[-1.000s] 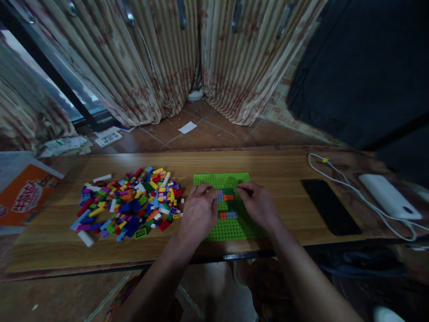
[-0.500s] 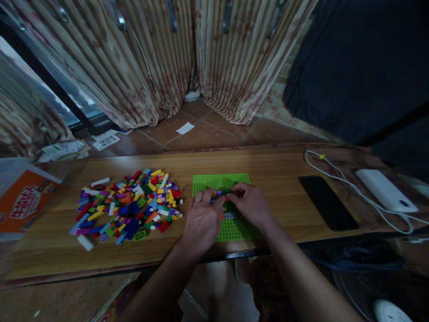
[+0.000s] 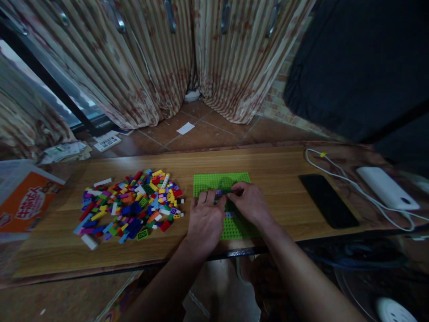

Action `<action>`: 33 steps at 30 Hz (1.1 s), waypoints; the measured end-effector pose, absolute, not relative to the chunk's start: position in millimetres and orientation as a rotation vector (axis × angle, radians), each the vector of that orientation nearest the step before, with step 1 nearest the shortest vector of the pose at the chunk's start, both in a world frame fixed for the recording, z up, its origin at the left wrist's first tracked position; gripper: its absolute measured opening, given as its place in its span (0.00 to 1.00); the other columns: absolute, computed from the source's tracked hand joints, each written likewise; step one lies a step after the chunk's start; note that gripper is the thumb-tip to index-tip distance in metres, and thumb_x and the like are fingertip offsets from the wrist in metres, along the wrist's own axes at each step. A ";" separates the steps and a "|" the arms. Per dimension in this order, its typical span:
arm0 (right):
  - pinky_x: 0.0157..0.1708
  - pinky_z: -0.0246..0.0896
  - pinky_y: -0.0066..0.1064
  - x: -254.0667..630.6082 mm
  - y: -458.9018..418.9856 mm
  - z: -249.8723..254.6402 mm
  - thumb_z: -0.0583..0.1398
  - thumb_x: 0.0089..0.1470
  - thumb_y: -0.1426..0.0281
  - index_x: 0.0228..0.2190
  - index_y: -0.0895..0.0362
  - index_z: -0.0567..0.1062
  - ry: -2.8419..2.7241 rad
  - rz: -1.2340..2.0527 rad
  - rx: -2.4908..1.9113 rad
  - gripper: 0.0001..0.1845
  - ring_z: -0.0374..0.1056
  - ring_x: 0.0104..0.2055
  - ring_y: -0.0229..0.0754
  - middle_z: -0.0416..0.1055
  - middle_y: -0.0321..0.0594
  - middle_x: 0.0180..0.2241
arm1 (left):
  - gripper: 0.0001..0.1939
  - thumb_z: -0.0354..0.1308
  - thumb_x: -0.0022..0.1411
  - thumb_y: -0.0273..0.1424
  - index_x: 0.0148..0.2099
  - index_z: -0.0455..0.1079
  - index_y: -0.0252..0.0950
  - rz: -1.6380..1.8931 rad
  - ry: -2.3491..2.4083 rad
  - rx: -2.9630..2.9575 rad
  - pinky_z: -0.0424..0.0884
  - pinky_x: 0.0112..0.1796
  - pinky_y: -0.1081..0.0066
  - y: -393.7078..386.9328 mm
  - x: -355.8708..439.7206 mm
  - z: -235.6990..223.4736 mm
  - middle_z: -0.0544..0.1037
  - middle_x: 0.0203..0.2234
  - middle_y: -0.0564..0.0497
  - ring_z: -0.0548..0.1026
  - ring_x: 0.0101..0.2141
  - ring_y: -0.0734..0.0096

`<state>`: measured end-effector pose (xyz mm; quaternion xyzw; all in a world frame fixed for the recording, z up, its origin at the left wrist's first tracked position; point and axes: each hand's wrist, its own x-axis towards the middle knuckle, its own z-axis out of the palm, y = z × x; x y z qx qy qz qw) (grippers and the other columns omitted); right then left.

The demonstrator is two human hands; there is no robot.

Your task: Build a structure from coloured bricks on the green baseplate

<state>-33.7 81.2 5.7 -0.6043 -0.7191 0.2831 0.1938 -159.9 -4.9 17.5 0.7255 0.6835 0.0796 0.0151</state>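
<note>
On the wooden tabletop lies a green studded baseplate (image 3: 221, 179). My left hand (image 3: 205, 221) is over its left half, fingers curled and thumb towards the middle, closed around building bricks that it mostly hides. From the right, my right hand (image 3: 250, 203) pinches thumb and index finger together at a small brick whose shape is covered. Between the hands a purple brick (image 3: 219, 192) shows on the plate, with a dark green brick (image 3: 229, 191) beside it. Nearer me, a grey-blue brick (image 3: 230, 215) sits on the studs.
Left of the plate spreads a pile of loose coloured bricks (image 3: 129, 205). An orange-labelled plastic box (image 3: 31, 199) stands at the far left. To the right are a black phone (image 3: 328, 201), a white power bank (image 3: 387, 188) and a white cable (image 3: 351, 179).
The view has shifted slightly. My hands stay over the same part of the plate, fingertips a little changed. A red spot by the right thumb no longer shows.
</note>
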 end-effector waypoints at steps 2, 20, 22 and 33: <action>0.33 0.62 0.34 -34.9 81.0 5.3 0.64 0.48 0.70 0.32 0.56 0.78 -2.013 0.781 -1.708 0.06 0.72 0.31 0.43 0.77 0.39 0.29 | 0.16 0.50 0.66 0.27 0.54 0.70 0.41 0.223 2.137 2.250 0.68 0.45 0.52 -4.5 -158.1 19.7 0.71 0.53 0.43 0.69 0.49 0.52; 0.31 0.63 0.33 -3.3 101.8 -10.0 0.58 0.53 0.59 0.32 0.58 0.78 -1.647 0.807 -1.431 0.16 0.71 0.29 0.43 0.78 0.43 0.28 | 0.16 0.50 0.65 0.24 0.54 0.70 0.33 1.031 2.016 1.844 0.68 0.54 0.59 5.3 -198.7 19.0 0.75 0.48 0.43 0.72 0.50 0.60; 0.33 0.63 0.34 -7.8 96.5 -6.8 0.59 0.52 0.59 0.32 0.58 0.79 -1.708 0.819 -1.387 0.15 0.72 0.31 0.44 0.78 0.42 0.29 | 0.16 0.50 0.65 0.24 0.54 0.70 0.32 1.032 2.033 1.787 0.70 0.53 0.59 6.8 -203.5 19.9 0.76 0.47 0.43 0.73 0.49 0.60; 0.34 0.63 0.34 -36.3 85.8 -4.5 0.61 0.50 0.63 0.27 0.54 0.79 -1.980 0.881 -1.513 0.09 0.72 0.30 0.42 0.78 0.38 0.27 | 0.17 0.50 0.65 0.25 0.54 0.70 0.31 0.727 2.118 1.734 0.72 0.48 0.63 2.6 -196.4 18.3 0.78 0.44 0.41 0.77 0.44 0.60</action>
